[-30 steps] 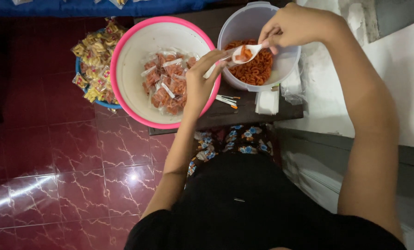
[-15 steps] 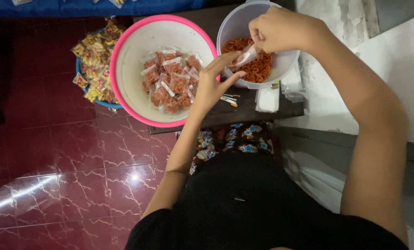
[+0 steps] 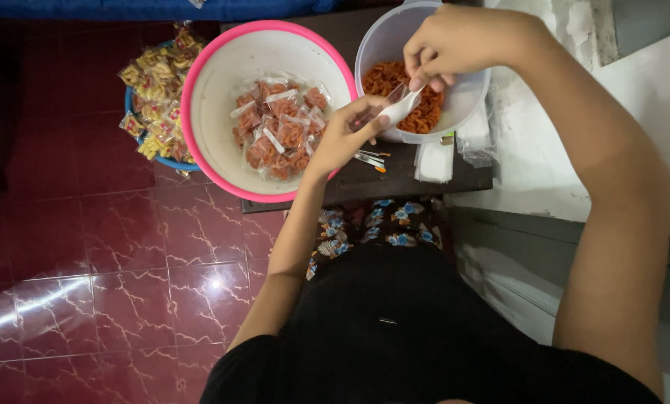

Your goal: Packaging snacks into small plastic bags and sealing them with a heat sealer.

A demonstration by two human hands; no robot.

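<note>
Pinching a small clear plastic bag (image 3: 371, 114) at its mouth, the left hand (image 3: 344, 137) holds it just below the white plastic spoon (image 3: 404, 107) gripped by the right hand (image 3: 455, 41), whose bowl slants down-left toward it over the translucent tub of orange ring snacks (image 3: 455, 97).

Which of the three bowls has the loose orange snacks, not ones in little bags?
The clear tub at the right, under the right hand. The pink-rimmed bowl and the blue bowl both hold small sealed packets.
</note>
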